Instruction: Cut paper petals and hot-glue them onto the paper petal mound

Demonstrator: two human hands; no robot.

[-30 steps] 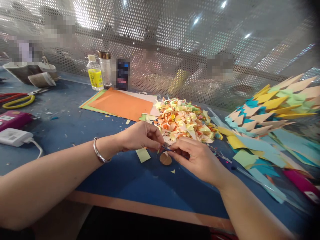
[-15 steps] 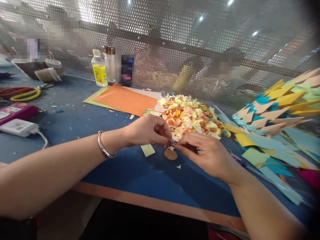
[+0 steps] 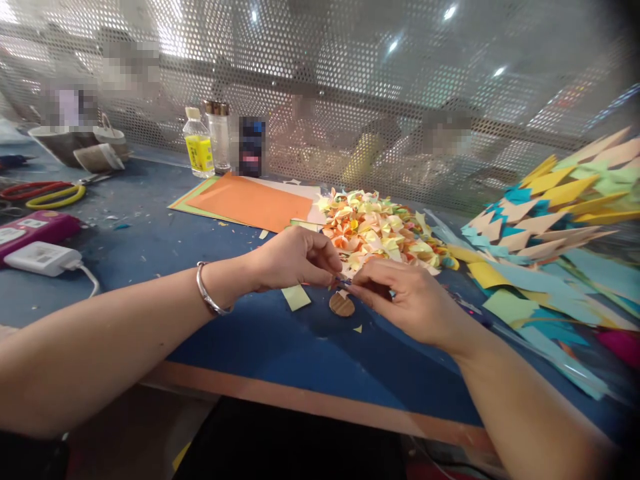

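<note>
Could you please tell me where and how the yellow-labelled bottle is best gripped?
I would grip the yellow-labelled bottle around its body from the left: it stands upright, and the clear container with the dark cap stands close on its right, seemingly leaving little finger room there.

Person wears a narrow, shiny silver bangle (image 3: 203, 291) on left wrist (image 3: 223, 283), left of frame centre. Forearms (image 3: 145, 327) bare. Black clothing (image 3: 295, 440), bottom centre.

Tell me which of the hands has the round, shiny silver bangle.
The left hand: the silver bangle circles its wrist, while the right hand has a bare wrist.
</note>
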